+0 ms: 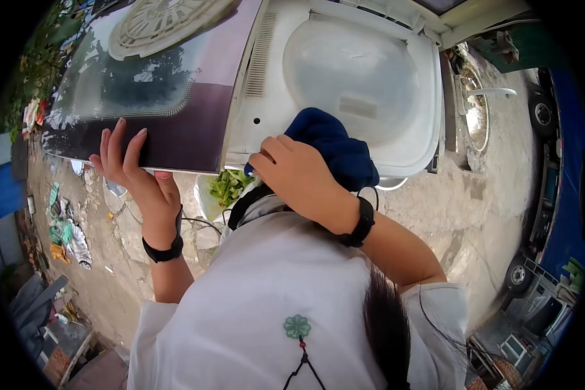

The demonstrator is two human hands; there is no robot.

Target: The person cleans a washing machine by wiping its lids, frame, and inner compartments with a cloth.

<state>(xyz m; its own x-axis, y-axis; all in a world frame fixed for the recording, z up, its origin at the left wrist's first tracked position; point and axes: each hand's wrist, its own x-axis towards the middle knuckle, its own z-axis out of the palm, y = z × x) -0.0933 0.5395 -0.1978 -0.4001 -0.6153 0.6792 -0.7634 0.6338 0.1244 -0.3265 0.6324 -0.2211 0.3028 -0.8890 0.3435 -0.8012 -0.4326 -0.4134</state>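
Blue cloth [335, 149] sits bunched on the front edge of the washer's white tub lid [364, 84], right hand [292, 172] clamped on it, fingertips hidden underneath. Left hand [133, 172] grips the dark glass lid [156, 84] beside it, fingers spread. Leafy greens [227, 187] below, partly cut off by the arm.

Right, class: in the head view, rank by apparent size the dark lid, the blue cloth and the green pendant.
1. Dark lid, by far the largest.
2. Blue cloth, under the right hand.
3. Green pendant, smallest, though it hangs nearest the camera.
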